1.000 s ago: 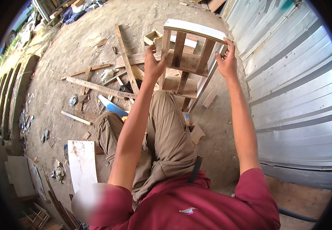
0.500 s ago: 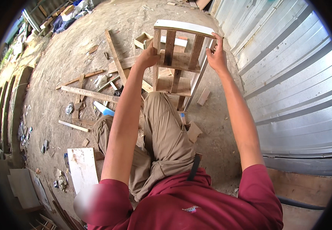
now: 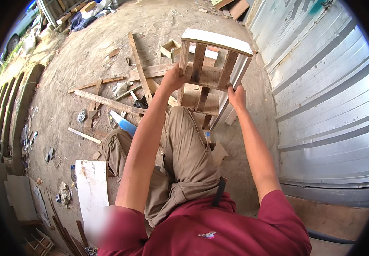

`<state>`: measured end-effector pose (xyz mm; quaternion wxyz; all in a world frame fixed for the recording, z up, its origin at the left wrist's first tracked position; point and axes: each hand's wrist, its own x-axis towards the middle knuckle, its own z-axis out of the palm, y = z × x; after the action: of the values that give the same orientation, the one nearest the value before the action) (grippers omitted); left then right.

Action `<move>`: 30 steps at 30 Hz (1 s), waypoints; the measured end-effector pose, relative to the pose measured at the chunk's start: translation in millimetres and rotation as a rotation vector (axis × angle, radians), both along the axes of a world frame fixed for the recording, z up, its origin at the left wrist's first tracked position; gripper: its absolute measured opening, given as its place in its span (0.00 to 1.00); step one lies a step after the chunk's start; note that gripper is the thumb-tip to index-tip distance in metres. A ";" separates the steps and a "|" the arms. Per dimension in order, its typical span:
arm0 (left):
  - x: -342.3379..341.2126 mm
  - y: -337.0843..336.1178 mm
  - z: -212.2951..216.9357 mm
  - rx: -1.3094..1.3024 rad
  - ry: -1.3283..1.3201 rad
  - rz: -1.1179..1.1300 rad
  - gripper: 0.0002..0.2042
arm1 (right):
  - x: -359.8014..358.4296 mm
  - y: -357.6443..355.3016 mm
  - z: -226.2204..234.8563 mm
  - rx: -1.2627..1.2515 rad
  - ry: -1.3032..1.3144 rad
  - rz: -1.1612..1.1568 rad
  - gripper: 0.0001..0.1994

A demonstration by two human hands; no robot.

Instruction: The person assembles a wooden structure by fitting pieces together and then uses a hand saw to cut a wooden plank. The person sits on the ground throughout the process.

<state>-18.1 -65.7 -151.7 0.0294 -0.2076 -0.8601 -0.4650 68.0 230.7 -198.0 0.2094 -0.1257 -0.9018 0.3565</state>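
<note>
Wooden rack [image 3: 205,78], held at both sides

Knee [image 3: 180,121]: nearest, before the rack's lower end.
Right hand [image 3: 237,98]: clamped on the right side, by a shelf [image 3: 212,81].
Left hand [image 3: 174,78]: clamped on the left post [image 3: 184,55], slightly higher.
Rack: ahead of the person, long axis apparently upright, white top [image 3: 216,41] uppermost.
Step, as judged: steadying or positioning; next move calls for both sides gripped evenly.
Beyond: open box [image 3: 166,54].

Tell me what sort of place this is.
Probably a makeshift woodworking yard: wooden strips lie scattered over bare ground, a ribbed metal wall stands at the right, and the left hand and right hand are on a slatted wooden frame.
</note>
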 end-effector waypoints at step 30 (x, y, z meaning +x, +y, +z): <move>265.2 -330.6 327.7 -0.752 0.429 1.114 0.22 | -41.7 -403.9 317.1 -0.123 0.521 1.040 0.16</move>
<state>247.1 -396.3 176.0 0.3583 0.1806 -0.9160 -0.0007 26.3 -173.2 119.1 0.2143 0.4133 -0.7415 0.4831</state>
